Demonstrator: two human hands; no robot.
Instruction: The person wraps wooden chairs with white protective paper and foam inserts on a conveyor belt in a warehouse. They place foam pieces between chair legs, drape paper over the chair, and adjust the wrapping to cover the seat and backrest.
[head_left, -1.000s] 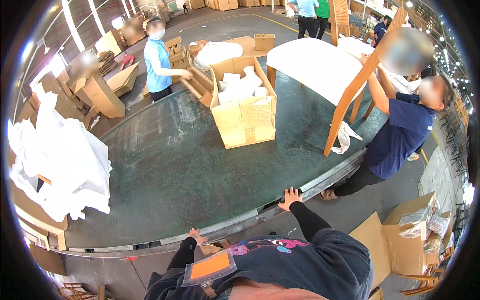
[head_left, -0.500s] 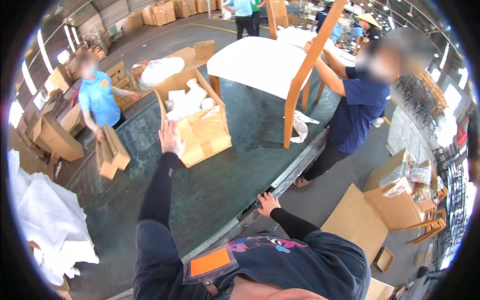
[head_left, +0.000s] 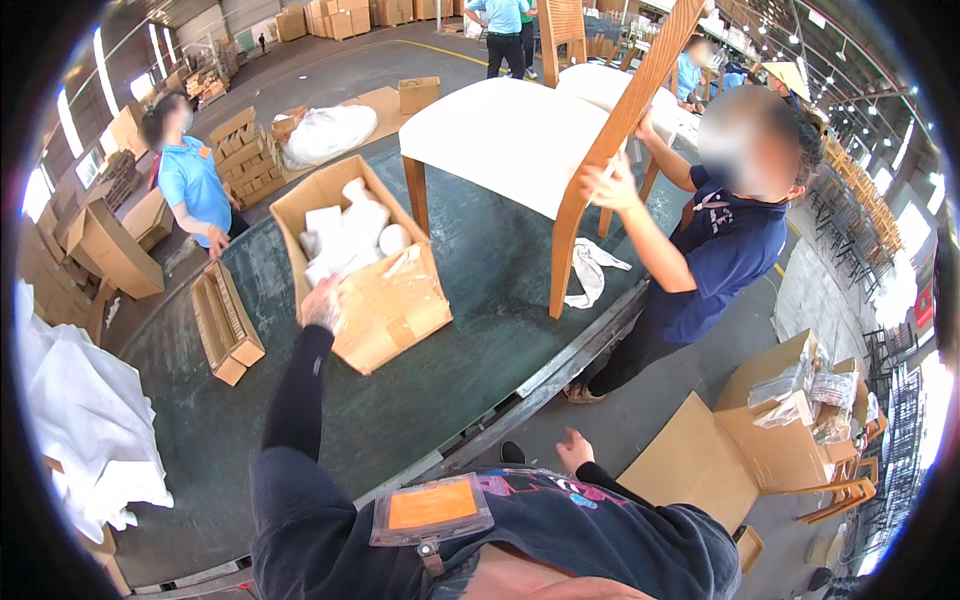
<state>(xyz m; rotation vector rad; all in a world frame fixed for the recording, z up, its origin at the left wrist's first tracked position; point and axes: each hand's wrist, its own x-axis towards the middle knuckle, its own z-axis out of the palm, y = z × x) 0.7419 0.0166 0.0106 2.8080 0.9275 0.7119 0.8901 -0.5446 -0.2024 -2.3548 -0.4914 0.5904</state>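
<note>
My left hand (head_left: 324, 304) is stretched out over the dark green table (head_left: 470, 330) and rests on the near left rim of an open cardboard box (head_left: 385, 305). Motion blur hides whether the fingers grip the rim. White foam pieces (head_left: 350, 230) and a clear plastic bag fill the box. My right hand (head_left: 574, 449) hangs low beyond the table's metal edge, fingers loosely apart and holding nothing.
A person in a dark blue shirt (head_left: 715, 260) holds a tilted wooden chair with a white seat (head_left: 505, 135) on the table. A white cloth (head_left: 592, 270) lies by its leg. A narrow cardboard tray (head_left: 228, 328), white sheets (head_left: 85, 420), a person in light blue (head_left: 190, 180) and floor boxes (head_left: 780, 440) surround it.
My left arm has reached from the table's near edge out to the cardboard box. My right hand has come off the table edge. The view has swung right.
</note>
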